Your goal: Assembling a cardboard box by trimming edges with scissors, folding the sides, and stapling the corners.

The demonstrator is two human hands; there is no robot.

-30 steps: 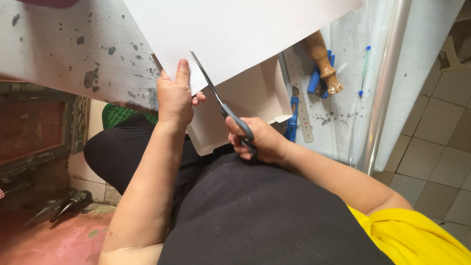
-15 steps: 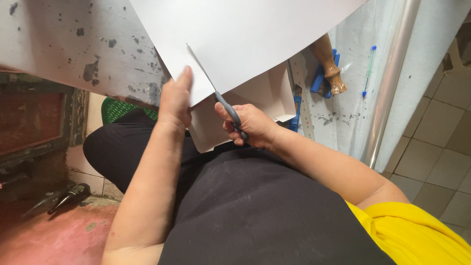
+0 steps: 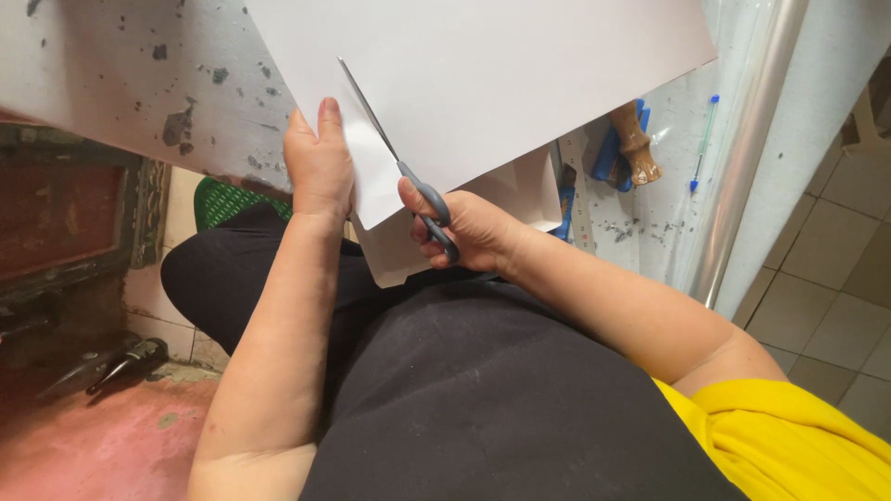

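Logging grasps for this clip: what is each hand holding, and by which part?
Right hand holds grey scissors by the handle loops; left hand pinches the white sheet at its near edge.

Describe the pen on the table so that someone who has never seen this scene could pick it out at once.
Start at the big white sheet that the scissors are cutting, then follow its right edge down to the spattered table. Right of the blue-handled brush, near the shiny metal pole, lies the pen. It is the only thin clear stick there, with a blue cap and blue tip.

Bright, even daylight — soft shadows, sharp focus.
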